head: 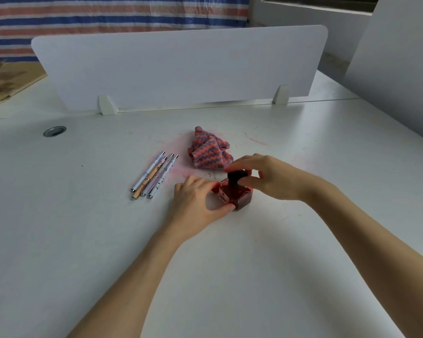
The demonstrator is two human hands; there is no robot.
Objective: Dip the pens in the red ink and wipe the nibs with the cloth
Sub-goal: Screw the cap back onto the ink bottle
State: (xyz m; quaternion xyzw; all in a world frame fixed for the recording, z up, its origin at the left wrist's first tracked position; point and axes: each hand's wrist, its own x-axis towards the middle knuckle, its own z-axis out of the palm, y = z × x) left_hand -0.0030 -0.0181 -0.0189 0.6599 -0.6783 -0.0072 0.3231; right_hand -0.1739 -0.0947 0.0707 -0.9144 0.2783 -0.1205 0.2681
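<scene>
A square glass bottle of red ink (238, 197) stands on the white table, near the middle. My left hand (198, 198) grips its left side, thumb and fingers curled round the glass. My right hand (266, 175) pinches the bottle's black cap (235, 178) from above. Several pens (154, 175) lie side by side to the left of the bottle, capped, pointing away and to the right. A crumpled orange and purple cloth (209, 150) lies just behind the bottle.
Red ink smears (181, 170) stain the table round the pens and cloth. A white divider panel (181, 67) stands across the back. A round cable hole (54, 131) sits at the left. Cardboard (10, 79) lies at the far left.
</scene>
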